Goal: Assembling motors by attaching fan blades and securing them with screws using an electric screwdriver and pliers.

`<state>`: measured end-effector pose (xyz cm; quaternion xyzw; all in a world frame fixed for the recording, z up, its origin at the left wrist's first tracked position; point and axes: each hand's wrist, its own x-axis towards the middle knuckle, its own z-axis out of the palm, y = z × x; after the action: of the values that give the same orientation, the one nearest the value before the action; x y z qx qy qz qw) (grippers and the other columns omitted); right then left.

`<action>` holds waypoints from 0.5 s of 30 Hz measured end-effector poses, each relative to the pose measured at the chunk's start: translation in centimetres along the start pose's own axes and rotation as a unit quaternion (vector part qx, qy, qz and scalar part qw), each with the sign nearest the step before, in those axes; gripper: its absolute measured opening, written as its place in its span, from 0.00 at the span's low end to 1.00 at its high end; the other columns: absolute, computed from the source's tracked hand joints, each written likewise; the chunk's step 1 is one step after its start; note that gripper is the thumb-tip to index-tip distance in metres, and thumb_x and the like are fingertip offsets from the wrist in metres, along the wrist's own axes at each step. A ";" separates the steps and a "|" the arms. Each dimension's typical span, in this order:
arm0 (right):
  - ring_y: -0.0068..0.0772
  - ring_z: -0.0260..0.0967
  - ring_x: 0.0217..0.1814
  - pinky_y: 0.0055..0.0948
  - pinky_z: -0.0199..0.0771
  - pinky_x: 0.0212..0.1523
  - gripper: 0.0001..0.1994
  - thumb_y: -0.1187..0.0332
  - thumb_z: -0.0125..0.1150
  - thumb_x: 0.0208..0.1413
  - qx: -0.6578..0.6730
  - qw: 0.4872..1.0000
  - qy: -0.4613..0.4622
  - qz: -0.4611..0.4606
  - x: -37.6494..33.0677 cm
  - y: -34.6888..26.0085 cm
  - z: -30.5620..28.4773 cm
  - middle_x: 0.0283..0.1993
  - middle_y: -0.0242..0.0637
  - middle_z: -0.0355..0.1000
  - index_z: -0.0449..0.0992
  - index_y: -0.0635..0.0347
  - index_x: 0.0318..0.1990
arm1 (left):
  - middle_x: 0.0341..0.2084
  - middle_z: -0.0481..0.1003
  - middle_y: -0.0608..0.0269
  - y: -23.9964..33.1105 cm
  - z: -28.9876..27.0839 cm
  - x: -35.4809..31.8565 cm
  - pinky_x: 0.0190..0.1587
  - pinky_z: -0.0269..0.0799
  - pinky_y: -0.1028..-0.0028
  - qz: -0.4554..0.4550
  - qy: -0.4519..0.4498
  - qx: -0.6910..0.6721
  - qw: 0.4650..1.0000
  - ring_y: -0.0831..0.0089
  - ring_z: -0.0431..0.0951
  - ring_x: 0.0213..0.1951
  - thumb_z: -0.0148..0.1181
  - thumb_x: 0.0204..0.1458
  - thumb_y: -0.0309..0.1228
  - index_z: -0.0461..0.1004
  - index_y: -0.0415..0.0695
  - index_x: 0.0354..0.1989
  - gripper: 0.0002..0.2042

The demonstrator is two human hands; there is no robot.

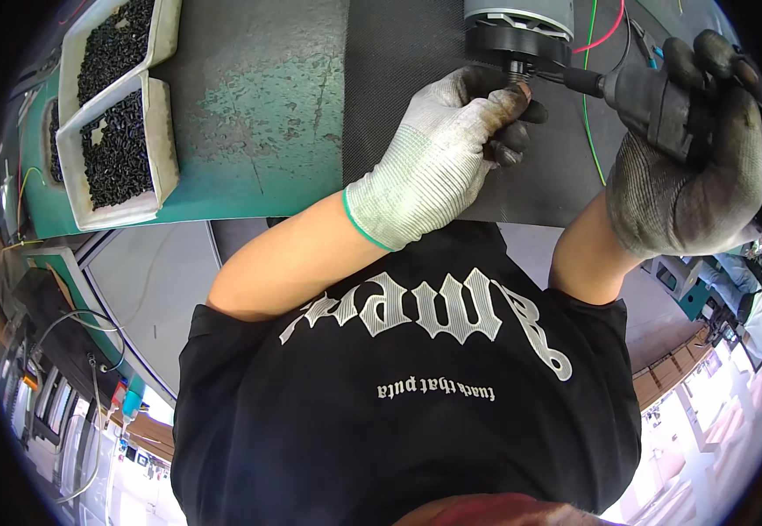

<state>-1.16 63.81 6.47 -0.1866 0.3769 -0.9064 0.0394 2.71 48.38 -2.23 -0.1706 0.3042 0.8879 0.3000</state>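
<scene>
A motor point(521, 26) with a silver body and a black end cap lies at the top of the bench. Its short threaded metal shaft point(517, 77) points toward me. My left hand point(451, 140), in a whitish glove with dark fingertips, is closed with thumb and fingers pinched at the end of that shaft. In my right hand point(696, 167), gloved in dirty grey, is a black electric screwdriver point(652, 103). It is held level, its nose pointing left. The bit reaches to the edge of the motor's end cap, close to my left fingertips; its very tip is hidden.
Two whitish bins, a far one point(163, 35) and a near one point(163, 140), hold many small black screws at the left. A green wire point(588, 114) and a red wire point(610, 35) run beside the motor. The worn green bench point(258, 167) carries a black mat point(381, 79).
</scene>
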 end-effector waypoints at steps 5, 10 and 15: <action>0.42 0.70 0.47 0.40 0.79 0.45 0.15 0.71 0.42 0.63 -0.239 0.956 0.168 -0.042 -0.9 0.2 -3.8 0.44 0.54 0.70 0.69 0.76 0.47 | 0.35 0.74 0.67 0.1 -0.4 0.4 0.32 0.67 0.83 -0.007 -0.017 -0.022 1.000 0.85 0.70 0.28 0.53 0.61 0.29 0.71 0.42 0.44 0.07; 0.44 0.70 0.50 0.41 0.76 0.50 0.15 0.71 0.43 0.63 -0.395 0.889 0.190 -0.133 -0.7 2.0 -4.0 0.46 0.54 0.72 0.71 0.77 0.46 | 0.32 0.74 0.65 0.3 -0.6 1.0 0.32 0.67 0.83 -0.011 -0.030 0.012 0.999 0.84 0.69 0.27 0.54 0.61 0.30 0.71 0.42 0.44 0.07; 0.45 0.71 0.52 0.41 0.73 0.55 0.15 0.71 0.44 0.63 -0.504 0.806 0.184 -0.250 0.6 3.3 -2.5 0.48 0.53 0.73 0.73 0.78 0.46 | 0.28 0.74 0.60 -1.1 0.4 0.4 0.28 0.68 0.79 0.021 -0.014 -0.066 0.997 0.80 0.70 0.24 0.54 0.61 0.32 0.69 0.40 0.41 0.08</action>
<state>-2.90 63.02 2.74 -0.0975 0.7213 -0.5844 -0.3587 3.09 49.50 -2.66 -0.1712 0.2441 0.9144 0.2738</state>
